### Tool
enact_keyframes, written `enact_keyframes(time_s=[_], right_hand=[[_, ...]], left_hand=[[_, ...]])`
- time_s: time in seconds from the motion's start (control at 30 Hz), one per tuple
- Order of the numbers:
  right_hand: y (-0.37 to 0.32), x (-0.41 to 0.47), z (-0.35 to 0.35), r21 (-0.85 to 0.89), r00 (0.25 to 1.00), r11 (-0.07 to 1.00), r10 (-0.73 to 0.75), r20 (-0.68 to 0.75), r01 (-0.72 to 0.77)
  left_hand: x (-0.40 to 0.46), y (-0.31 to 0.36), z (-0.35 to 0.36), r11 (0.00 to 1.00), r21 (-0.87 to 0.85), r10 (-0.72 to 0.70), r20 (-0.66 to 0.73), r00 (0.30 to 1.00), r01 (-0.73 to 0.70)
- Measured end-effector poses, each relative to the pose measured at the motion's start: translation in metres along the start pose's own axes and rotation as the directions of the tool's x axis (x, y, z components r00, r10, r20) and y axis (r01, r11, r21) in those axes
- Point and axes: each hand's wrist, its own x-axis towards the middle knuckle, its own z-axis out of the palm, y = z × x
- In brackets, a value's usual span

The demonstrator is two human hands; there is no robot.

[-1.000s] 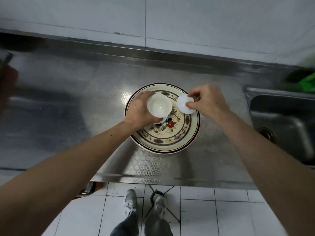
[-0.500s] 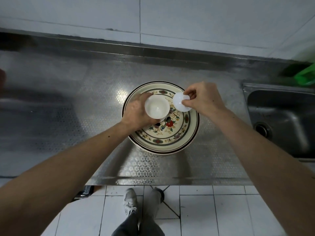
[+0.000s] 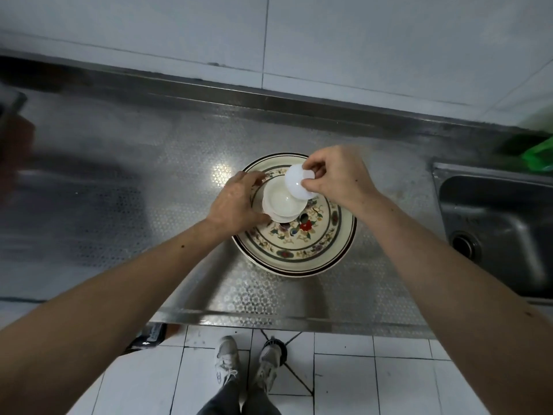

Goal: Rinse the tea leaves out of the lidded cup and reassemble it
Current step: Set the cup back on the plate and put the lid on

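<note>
A white cup (image 3: 282,202) stands on a white saucer (image 3: 284,217), both on a large floral plate (image 3: 302,244) on the steel counter. Its inside looks clean and empty. My left hand (image 3: 238,202) wraps the cup's left side. My right hand (image 3: 335,175) pinches a white lid (image 3: 297,182) and holds it tilted just above the cup's right rim, overlapping it.
The steel sink (image 3: 496,229) with its drain lies to the right of the plate. Something green (image 3: 538,154) sits behind the sink. A blurred dark object (image 3: 12,139) is at the far left. The counter's front edge (image 3: 269,320) runs below the plate, with tiled floor beneath.
The cup now sits on the saucer on the plate. My right hand has brought the lid leftward, from beside the cup to over its right rim.
</note>
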Motion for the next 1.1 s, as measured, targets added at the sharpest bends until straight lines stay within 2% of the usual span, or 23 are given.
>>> enact_keyframes(time_s=[0.23,0.53,0.9,1.1], right_hand=[[-0.014,-0.001,0.018,-0.004,0.996,0.999,-0.041,0.082,0.042],[-0.012,-0.003,0.029,-0.043,0.995,0.999,-0.028,0.1,0.033],[-0.011,-0.002,0.033,-0.074,0.995,0.997,-0.024,0.093,0.031],[-0.013,-0.004,0.031,-0.164,0.992,0.985,-0.035,0.123,0.055]], left_hand=[[-0.013,-0.015,-0.018,0.993,0.108,0.043,-0.034,0.998,-0.039],[-0.024,-0.02,-0.035,0.927,0.366,0.1,-0.022,0.995,-0.085],[-0.027,-0.021,-0.041,0.872,0.481,0.101,0.01,0.995,-0.094],[-0.031,-0.01,-0.053,0.827,0.555,0.07,0.059,0.996,-0.091]])
